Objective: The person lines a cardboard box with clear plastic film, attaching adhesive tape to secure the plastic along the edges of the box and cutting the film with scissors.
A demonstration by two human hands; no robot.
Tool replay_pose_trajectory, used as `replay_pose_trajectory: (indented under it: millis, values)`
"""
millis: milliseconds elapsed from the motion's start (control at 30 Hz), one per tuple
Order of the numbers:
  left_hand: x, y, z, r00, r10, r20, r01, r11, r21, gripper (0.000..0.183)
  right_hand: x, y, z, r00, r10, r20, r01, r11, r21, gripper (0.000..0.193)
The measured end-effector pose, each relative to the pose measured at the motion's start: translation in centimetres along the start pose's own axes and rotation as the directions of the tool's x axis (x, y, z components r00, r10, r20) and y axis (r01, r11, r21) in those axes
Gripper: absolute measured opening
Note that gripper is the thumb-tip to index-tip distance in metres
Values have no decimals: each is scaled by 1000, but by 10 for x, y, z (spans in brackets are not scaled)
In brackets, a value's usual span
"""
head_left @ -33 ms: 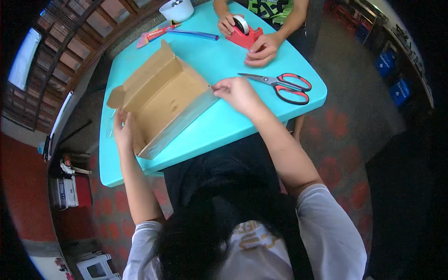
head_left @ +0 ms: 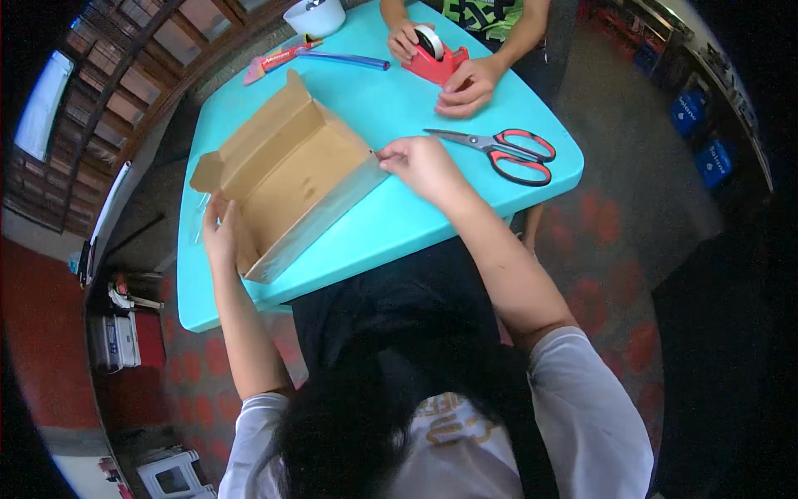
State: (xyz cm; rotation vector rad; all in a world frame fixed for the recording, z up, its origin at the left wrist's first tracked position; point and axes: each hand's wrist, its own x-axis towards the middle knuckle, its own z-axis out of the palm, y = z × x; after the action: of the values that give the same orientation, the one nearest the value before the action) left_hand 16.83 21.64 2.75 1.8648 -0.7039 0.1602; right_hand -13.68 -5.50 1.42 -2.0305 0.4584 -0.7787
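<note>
A long cardboard box [head_left: 293, 179], brown inside and pale outside, lies with its lid flap up along the far side. My left hand [head_left: 221, 237] grips its left end wall, the thumb showing on the inner side. At the right near corner, my right hand [head_left: 418, 165] pinches the box edge between thumb and fingers. Scissors [head_left: 505, 155] with black and red handles rest just right of my right hand, blades pointing left. Across the table a person's two hands hold a red tape dispenser [head_left: 435, 66] with a roll of tape in it.
The turquoise table [head_left: 366, 241] has rounded corners. Toward its far left are a blue stick-like tube [head_left: 345, 61], a red and pink packet [head_left: 278, 60] and a white bowl [head_left: 316, 18]. Something clear and thin [head_left: 200, 218] lies beside my left hand.
</note>
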Motion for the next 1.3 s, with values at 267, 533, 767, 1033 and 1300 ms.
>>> replay_pose_trajectory:
  millis: [267, 533, 767, 1033, 1300]
  values:
    - [3, 12, 5, 980, 87, 177, -129, 962, 242, 42, -4, 2, -7, 996, -92, -12, 93, 995, 37, 14]
    - [11, -2, -3, 972, 44, 232, -105, 961, 257, 40, -3, 5, -5, 991, -135, -12, 135, 991, 10, 13]
    - [7, 5, -2, 977, 26, 212, -84, 959, 270, 39, -1, 7, 2, 997, -67, -38, 71, 990, 119, 14]
    - [7, 5, -5, 983, 70, 172, -108, 968, 225, 36, -5, 4, -2, 993, -100, -59, 109, 980, 168, 12]
    - [-67, 146, 29, 865, 463, 194, -499, 755, 426, 26, -66, -6, -86, 825, -259, -503, -30, 868, -496, 17]
